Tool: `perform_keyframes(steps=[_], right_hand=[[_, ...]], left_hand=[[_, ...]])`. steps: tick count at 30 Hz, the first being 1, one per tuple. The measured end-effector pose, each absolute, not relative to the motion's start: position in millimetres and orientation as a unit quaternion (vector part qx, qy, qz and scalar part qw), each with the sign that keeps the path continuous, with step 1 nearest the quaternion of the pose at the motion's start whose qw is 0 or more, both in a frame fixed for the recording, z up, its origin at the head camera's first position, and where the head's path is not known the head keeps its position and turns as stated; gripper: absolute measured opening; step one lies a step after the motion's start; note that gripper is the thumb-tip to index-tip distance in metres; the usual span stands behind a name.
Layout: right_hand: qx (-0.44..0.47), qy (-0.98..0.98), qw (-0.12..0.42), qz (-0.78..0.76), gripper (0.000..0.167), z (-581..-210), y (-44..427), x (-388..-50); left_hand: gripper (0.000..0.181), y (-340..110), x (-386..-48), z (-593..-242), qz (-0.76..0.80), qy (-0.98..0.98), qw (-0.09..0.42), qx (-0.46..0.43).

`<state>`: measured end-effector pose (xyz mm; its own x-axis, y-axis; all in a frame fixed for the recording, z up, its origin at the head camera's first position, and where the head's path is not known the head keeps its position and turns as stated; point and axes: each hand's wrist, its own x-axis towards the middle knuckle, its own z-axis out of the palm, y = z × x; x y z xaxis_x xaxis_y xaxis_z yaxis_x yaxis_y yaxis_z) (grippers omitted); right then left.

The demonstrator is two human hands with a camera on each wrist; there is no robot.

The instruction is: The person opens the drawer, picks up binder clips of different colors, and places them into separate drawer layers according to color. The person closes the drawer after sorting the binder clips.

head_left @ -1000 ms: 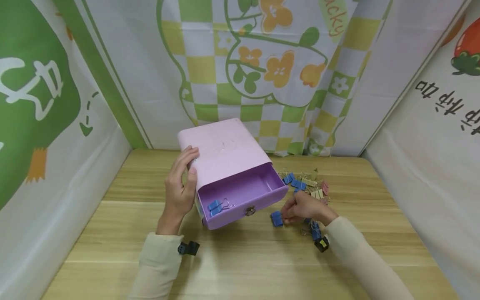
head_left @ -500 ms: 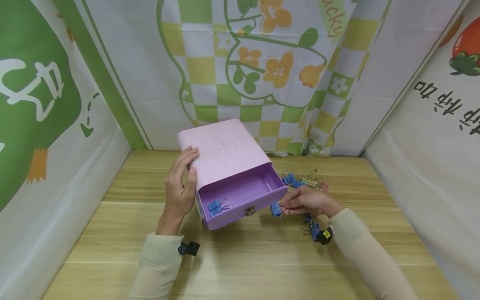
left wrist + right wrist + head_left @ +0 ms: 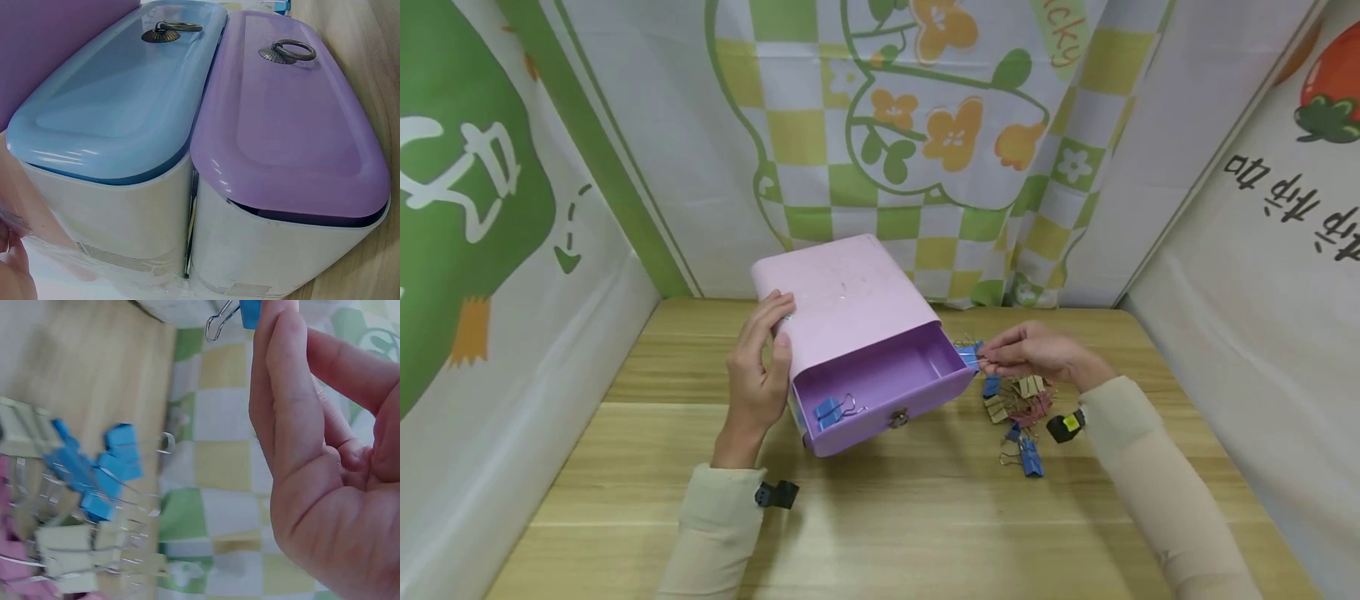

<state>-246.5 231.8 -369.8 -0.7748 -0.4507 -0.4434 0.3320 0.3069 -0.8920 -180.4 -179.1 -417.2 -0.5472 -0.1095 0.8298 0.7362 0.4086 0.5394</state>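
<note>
My left hand [image 3: 760, 367] rests against the left side of a pink box [image 3: 850, 304], its fingers over the top edge. A purple drawer [image 3: 887, 417] stands pulled out at the box's front, with a blue binder clip [image 3: 829, 412] in its left corner. Beside the drawer's right end, my right hand [image 3: 1037, 354] pinches another blue binder clip [image 3: 968, 357] between thumb and fingers. The right wrist view shows part of that held clip [image 3: 251, 314] above the fingertips. Lower on the box, a blue drawer [image 3: 119, 100] and a purple drawer [image 3: 287, 125] are pushed in, each with a ring pull.
A pile of blue, yellow and pink binder clips [image 3: 1018, 400] lies right of the box. One blue clip [image 3: 1031, 458] lies at its near end. A patterned curtain [image 3: 880, 183] hangs behind the wooden table [image 3: 880, 533].
My right hand has lifted the blue binder clip from the table and carried it up and slightly right, to the drawer's right end. My left hand and the box have stayed put.
</note>
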Motion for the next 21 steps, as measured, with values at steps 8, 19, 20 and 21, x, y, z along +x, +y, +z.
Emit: perform_keyframes(steps=[8,19,20,21], right_hand=[[-0.061,0.741,0.301,-0.597,0.028,-323.3,234.8,-253.8],[-0.128,0.768,0.29,-0.557,0.031,-270.1,211.7,-244.4],[-0.136,0.771,0.29,-0.55,0.033,-266.4,207.8,-242.5],[-0.145,0.774,0.291,-0.543,0.034,-263.3,203.7,-240.6]], left_hand=[[0.043,-179.7,-179.9,-416.8,-0.5,-0.723,0.424,-0.217],[0.043,-178.7,-179.6,-416.9,-0.502,-0.723,0.423,-0.216],[0.043,-178.7,-179.6,-416.9,-0.502,-0.723,0.424,-0.216],[0.043,-178.7,-179.7,-416.9,-0.502,-0.722,0.424,-0.216]])
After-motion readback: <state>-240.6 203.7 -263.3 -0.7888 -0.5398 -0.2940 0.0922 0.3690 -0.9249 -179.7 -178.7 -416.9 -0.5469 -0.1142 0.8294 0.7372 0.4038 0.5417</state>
